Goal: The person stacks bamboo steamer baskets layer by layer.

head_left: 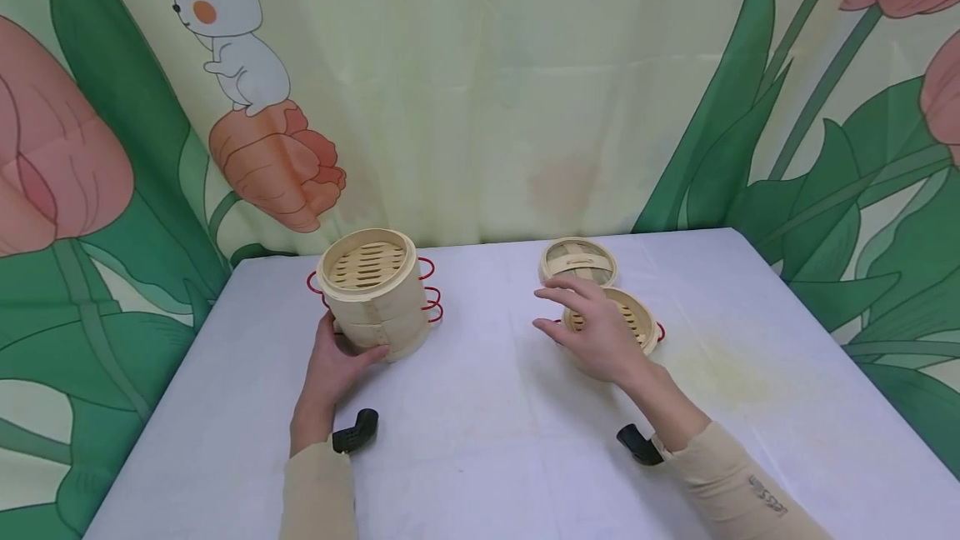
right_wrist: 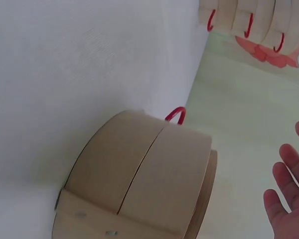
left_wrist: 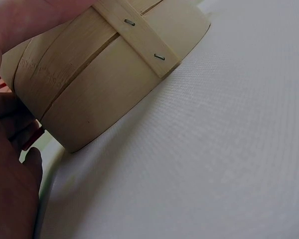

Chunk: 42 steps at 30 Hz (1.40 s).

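A stack of bamboo steamer baskets [head_left: 378, 307] with red side loops stands at the left of the table. My left hand [head_left: 337, 365] grips its lower part, thumb on the near side; in the left wrist view the fingers [left_wrist: 12, 124] curl round the far side of the stack [left_wrist: 104, 84]. Over at the right, my right hand [head_left: 596, 332] hovers with its fingers spread above a smaller basket [head_left: 636, 319], partly hiding it. The right wrist view shows the open fingers [right_wrist: 291, 184] apart from that basket [right_wrist: 144, 169], and the tall stack [right_wrist: 254, 20] beyond.
Just behind the smaller basket is a round bamboo lid [head_left: 577, 250] with a strap across its top. A white cloth covers the table [head_left: 480, 457], and a printed curtain [head_left: 480, 90] hangs along its back edge.
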{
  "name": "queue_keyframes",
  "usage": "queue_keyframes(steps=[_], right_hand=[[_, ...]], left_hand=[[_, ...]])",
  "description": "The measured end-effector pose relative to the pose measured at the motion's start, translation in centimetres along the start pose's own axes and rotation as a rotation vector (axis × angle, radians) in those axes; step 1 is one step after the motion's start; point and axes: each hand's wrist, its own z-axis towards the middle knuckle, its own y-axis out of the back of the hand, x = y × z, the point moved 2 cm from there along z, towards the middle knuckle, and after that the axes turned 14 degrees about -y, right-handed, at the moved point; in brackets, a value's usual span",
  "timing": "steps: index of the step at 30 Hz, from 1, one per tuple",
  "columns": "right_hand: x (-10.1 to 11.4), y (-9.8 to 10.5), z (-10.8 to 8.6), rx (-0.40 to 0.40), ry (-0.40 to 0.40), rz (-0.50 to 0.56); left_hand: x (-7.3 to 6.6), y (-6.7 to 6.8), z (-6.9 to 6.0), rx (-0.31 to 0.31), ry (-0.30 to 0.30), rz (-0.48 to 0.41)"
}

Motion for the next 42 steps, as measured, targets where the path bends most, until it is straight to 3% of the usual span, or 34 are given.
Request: queue_keyframes(steps=[8, 20, 37, 42], right_hand=[[-1.5, 1.5, -0.5, -0.063, 0.061, -0.061], [-3.6, 3.3, -2.1, 0.004, -0.096, -0.105], [-6.0, 5.0, -4.2, 0.099, -0.236, -0.146], [-6.5, 5.5, -4.7, 0.119, -0.235, -0.149]], left_hand=[[-0.1, 0.0, 0.0, 0.003, 0.000, -0.013], [-0.1, -0.1, 0.1, 0.005, 0.005, -0.019], [-0.2, -0.1, -0.1, -0.003, -0.016, -0.026], [-0.2, -0.1, 0.0, -0.004, -0.016, -0.034]])
